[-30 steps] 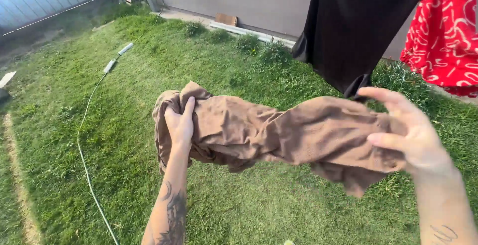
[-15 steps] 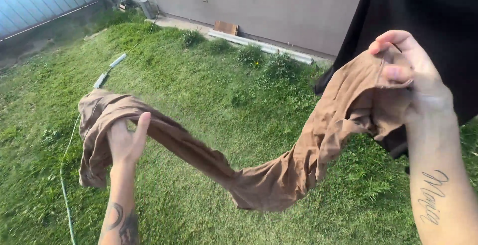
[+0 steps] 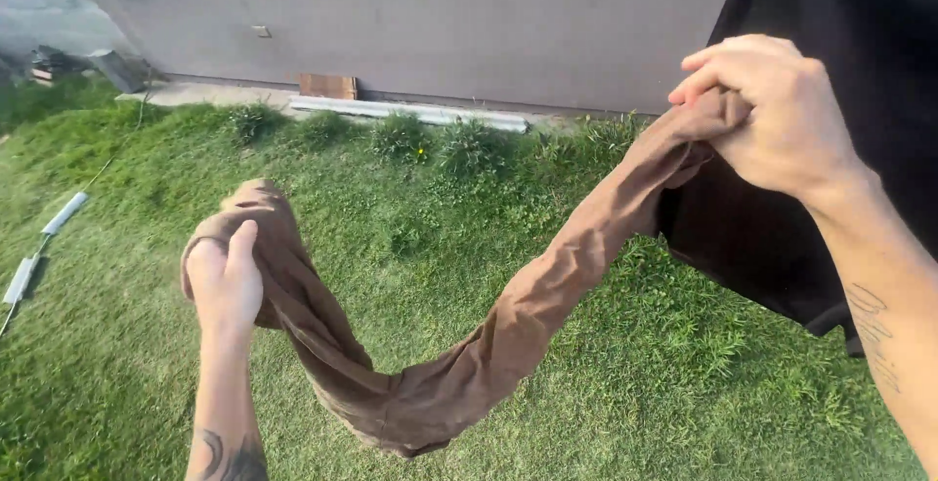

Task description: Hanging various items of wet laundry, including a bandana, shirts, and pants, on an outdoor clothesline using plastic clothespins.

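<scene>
Fists first: my right hand (image 3: pixel 777 115) is clenched on one end of the brown cloth (image 3: pixel 489 354) at two o'clock, my left hand (image 3: pixel 227 281) closed around the other end at nine. Between them it sags, twisted like a rope, over the grass (image 3: pixel 410 227). Gripped, I judge, but not yet spread; the black garment (image 3: pixel 840 51) hangs behind.
</scene>
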